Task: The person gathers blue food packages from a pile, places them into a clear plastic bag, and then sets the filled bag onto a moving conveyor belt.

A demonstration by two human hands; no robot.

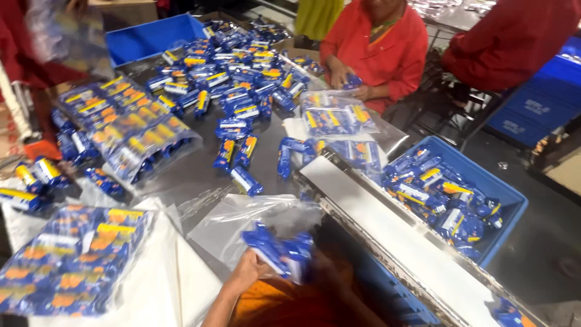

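At the near table edge, left hand [251, 270] grips a bunch of blue packets [275, 247] at the mouth of a clear plastic bag [242, 221]. Right hand [324, 266] is blurred behind the bunch; can't tell its grip. Filled bag [72, 260] sits left, loose packets pile [236, 79] lies farther back, blue crate [484, 181] right. Co-worker in red [378, 45] handles packets across the table.

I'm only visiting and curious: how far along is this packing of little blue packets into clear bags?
Done: filled clear bags lie on the table, another filled bag nearer. In hand: both hands, left hand and right hand, hold a bunch of blue packets at an open clear bag. Left: a big loose pile and a blue crate full of packets.
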